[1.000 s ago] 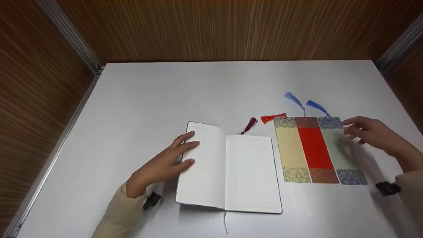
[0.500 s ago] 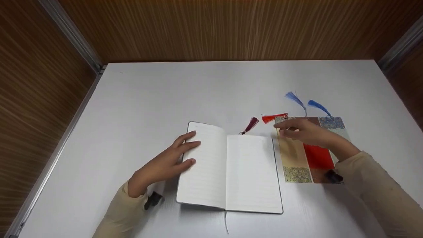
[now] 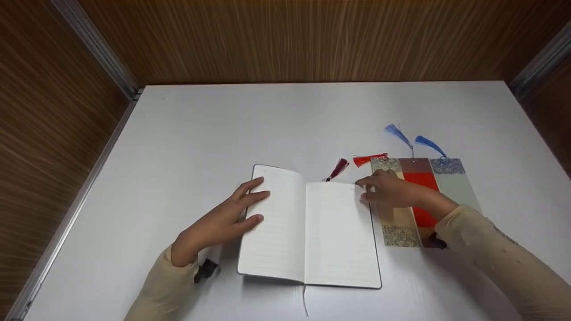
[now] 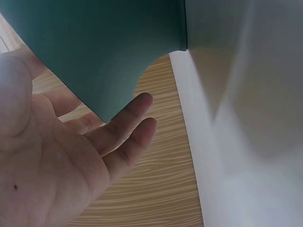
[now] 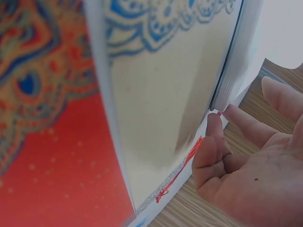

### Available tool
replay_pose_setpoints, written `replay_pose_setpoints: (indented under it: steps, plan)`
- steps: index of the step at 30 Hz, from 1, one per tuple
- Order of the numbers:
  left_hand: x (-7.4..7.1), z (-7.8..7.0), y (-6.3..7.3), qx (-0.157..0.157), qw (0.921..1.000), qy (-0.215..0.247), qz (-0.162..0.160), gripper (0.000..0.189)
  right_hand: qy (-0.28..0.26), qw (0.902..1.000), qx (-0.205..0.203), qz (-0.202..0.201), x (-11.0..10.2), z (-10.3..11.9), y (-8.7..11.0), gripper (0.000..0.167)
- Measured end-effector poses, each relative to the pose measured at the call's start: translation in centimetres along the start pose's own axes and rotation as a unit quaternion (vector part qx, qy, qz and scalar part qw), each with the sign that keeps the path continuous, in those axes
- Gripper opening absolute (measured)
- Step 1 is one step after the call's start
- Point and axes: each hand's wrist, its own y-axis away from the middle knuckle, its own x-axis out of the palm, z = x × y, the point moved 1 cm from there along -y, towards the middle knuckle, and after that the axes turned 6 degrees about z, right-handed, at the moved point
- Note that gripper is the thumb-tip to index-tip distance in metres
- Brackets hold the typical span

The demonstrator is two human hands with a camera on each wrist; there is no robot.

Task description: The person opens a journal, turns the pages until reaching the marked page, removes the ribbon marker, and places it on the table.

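An open notebook (image 3: 339, 236) with lined white pages lies before me. My left hand (image 3: 221, 223) grips its left side: thumb and fingers rest on the page, while the left wrist view shows other fingers (image 4: 128, 142) under the green cover (image 4: 94, 52). At the top right corner of the right page is my right hand (image 3: 392, 189), fingertips right at the page edge and some fingers bent. Beneath that hand lies a cream bookmark (image 3: 397, 216) with a red tassel (image 3: 369, 159). A dark red tassel (image 3: 338, 169) sticks out above the notebook.
A red bookmark (image 3: 419, 183) and a pale green one (image 3: 457, 187) lie beside the cream bookmark, with blue tassels (image 3: 430, 145) above them. A grey ribbon (image 3: 305, 301) hangs from the notebook's lower edge. Wood-patterned panels (image 3: 312, 40) border the white table (image 3: 214, 125).
My right hand has moved left from the pale green bookmark, over the others, down to the notebook's top right corner. The left hand has stayed on the notebook.
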Motion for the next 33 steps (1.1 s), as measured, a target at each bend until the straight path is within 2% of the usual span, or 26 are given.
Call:
replay_pose_setpoints:
  steps: [5,12,16,20,22,25,33]
  plan:
    - [-0.1,0.1,0.1,0.003,1.0000,-0.005,0.000,0.052,-0.020,0.9997,-0.001,-0.011,0.0,0.0,0.0,0.046]
    - [-0.2,0.0,0.1,0.004,1.0000,-0.004,-0.001,0.052,-0.085,0.9957,0.001,-0.036,-0.3,0.2,0.4,0.040]
    - [-0.1,0.0,0.1,0.002,1.0000,0.001,0.002,0.053,-0.130,0.9915,0.002,0.000,-0.2,0.6,1.2,0.052]
    - [-0.1,0.1,0.1,0.003,1.0000,0.003,0.002,0.053,-0.219,0.9737,0.012,0.060,0.3,1.2,2.3,0.070]
    - [-0.1,0.1,0.0,0.004,1.0000,0.003,0.002,0.053,-0.244,0.9667,0.015,0.076,0.6,1.7,2.8,0.078]
    - [-0.1,0.1,0.1,0.008,1.0000,0.003,0.001,0.054,-0.261,0.9613,0.000,0.089,1.1,2.5,3.6,0.085]
    - [0.1,0.1,0.1,0.019,0.9998,0.001,-0.006,0.057,-0.338,0.9302,-0.060,0.130,2.4,4.5,4.7,0.082]
